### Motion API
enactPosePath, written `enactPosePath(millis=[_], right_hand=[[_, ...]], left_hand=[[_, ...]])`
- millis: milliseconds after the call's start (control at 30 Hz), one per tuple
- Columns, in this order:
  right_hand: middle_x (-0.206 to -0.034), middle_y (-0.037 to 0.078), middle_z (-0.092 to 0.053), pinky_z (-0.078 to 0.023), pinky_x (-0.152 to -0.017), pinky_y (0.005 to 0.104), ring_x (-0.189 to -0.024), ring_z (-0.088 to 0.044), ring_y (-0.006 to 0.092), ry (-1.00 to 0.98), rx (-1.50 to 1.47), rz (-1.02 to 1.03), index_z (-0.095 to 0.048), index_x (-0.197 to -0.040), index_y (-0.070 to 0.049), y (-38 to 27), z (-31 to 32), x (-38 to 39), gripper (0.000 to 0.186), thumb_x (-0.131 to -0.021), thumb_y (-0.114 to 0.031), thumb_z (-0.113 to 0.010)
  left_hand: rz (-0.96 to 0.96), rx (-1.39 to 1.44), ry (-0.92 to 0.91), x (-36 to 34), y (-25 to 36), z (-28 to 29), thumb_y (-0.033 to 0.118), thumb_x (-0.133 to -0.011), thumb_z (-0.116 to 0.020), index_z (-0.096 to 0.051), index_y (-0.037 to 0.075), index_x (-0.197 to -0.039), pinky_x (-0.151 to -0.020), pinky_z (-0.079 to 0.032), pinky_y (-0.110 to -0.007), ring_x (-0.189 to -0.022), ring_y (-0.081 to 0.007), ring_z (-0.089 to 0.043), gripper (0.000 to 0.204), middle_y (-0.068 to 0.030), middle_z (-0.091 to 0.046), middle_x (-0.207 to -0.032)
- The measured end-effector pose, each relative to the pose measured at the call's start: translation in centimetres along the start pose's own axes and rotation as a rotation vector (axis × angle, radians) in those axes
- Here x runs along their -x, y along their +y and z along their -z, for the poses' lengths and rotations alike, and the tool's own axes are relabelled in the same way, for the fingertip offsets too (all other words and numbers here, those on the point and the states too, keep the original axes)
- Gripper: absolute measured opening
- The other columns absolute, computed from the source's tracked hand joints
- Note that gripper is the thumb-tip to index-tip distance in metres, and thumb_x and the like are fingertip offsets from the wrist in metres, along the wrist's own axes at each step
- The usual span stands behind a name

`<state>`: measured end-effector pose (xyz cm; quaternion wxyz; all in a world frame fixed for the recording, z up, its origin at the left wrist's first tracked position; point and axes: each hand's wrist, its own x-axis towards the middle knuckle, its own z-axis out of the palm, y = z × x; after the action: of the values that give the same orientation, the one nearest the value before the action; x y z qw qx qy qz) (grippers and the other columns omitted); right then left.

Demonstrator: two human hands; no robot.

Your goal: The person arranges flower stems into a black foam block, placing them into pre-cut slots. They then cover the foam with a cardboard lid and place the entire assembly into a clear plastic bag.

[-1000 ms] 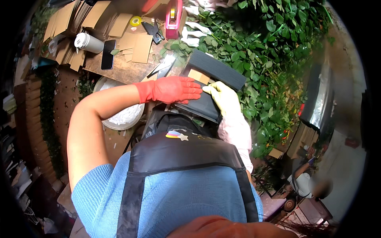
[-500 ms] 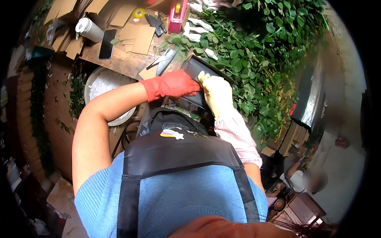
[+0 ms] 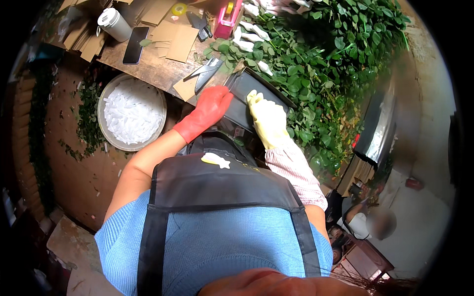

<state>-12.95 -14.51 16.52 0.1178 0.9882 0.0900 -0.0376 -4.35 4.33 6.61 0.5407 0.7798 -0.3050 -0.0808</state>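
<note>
My left hand (image 3: 211, 111), in a red rubber glove, is at the left edge of a black tray (image 3: 241, 94) at the table's front corner. Its fingers are curled together, and whatever they may hold is hidden. Over the tray's right part is my right hand (image 3: 266, 116), in a pale yellow glove with a striped pink sleeve. Its fingers are bent and pressed closed, with nothing nameable showing between them. Just beyond my left hand, shears (image 3: 206, 74) lie with their blades apart on a piece of cardboard (image 3: 185, 90).
Leafy green stems (image 3: 316, 74), some with white-wrapped heads (image 3: 252, 35), pile up on the right. Left of the table is a bucket (image 3: 163, 118) of white pieces. A phone (image 3: 134, 47), white cup (image 3: 116, 25) and pink tape dispenser (image 3: 227, 22) sit farther back. Another person (image 3: 360, 224) is at lower right.
My left hand has drawn leftward from inside the tray to its left edge, and that arm has dropped, uncovering the bucket. My right hand has stayed over the tray, shifting slightly.
</note>
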Motion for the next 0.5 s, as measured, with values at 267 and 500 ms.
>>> enactPosePath(millis=[267,500], right_hand=[[-0.133,0.019,-0.07,-0.062,-0.06,0.033,-0.096,-0.075,0.0198,-0.172,0.236,-0.156,-0.053,-0.148,0.003,-3.3,0.2,0.0,0.055,-0.096,-0.012,-0.062],[-0.139,0.018,-0.068,-0.064,-0.064,0.0331,-0.102,-0.076,0.0202,-0.207,0.193,-0.193,-0.052,-0.15,0.003,-3.6,0.4,0.7,0.057,-0.096,-0.011,-0.062]], left_hand=[[-0.059,-0.621,0.06,-1.1,-5.8,2.4,0.026,-0.087,-0.083,-0.054,0.002,-0.146,-0.095,-0.057,-0.048,-0.116,-0.0385,-0.065,0.07,-0.0209,-0.065,-0.133],[0.416,-0.641,-0.518,-6.9,-8.5,3.5,0.019,-0.076,-0.088,-0.023,-0.002,-0.167,-0.103,-0.056,-0.048,-0.126,-0.0447,-0.063,0.114,-0.03,-0.058,-0.141]])
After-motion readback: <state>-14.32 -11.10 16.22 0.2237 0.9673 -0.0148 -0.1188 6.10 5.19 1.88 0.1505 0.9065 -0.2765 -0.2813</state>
